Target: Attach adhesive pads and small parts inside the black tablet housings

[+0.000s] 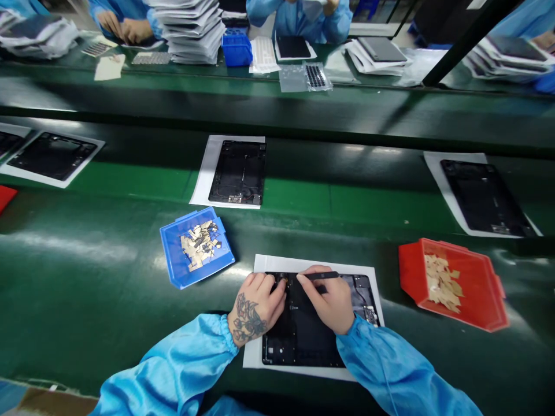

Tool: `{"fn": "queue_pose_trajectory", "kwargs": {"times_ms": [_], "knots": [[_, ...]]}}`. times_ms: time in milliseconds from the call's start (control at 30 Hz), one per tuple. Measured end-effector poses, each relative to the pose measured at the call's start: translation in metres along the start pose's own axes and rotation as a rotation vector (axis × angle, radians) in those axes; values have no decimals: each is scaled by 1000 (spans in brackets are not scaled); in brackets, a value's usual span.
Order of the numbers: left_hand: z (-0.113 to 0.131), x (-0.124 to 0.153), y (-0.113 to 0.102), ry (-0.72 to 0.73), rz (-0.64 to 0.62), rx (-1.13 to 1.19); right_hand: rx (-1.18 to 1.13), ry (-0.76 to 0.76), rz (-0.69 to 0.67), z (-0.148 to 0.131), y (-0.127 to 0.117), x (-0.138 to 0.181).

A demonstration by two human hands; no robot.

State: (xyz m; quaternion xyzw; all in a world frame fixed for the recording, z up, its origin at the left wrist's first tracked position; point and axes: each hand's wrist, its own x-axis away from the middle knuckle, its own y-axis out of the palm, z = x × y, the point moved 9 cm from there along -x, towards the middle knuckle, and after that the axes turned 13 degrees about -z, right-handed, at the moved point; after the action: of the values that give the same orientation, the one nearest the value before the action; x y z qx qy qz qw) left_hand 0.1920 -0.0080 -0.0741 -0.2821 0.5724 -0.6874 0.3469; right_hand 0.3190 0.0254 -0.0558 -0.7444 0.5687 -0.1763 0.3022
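Note:
A black tablet back shell (303,335) lies on a white sheet (368,274) at the near edge of the green bench. My left hand (255,306), tattooed on its back, rests curled on the shell's top left edge, fingertips pinched at a small gold part (284,281). My right hand (332,303) grips a thin black pen-like tool (323,276) held flat along the shell's top edge, its tip pointing left toward the gold part. Both sleeves are light blue.
A blue tray (173,254) of small gold parts sits left of the shell, a red bin (477,300) of tan pieces to the right. More black shells (238,172) on white sheets lie along the green belt. Across the bench, other people's hands (124,26) and stacked trays (193,29).

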Motion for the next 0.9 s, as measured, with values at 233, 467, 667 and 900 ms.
{"fn": "queue_pose_trajectory", "kwargs": {"times_ms": [233,467,667,900], "knots": [[0,-1,-2,-2,4,25,-40,41,-19,8,7,-2],[-4,0,-6,-10,48,119,-207,215,-36,34,14,2],[-5,2,-2,-12,14,118,-211,233,-50,37,16,1],[-5,1,-4,-13,28,123,-103,158,-22,29,14,0]]}}
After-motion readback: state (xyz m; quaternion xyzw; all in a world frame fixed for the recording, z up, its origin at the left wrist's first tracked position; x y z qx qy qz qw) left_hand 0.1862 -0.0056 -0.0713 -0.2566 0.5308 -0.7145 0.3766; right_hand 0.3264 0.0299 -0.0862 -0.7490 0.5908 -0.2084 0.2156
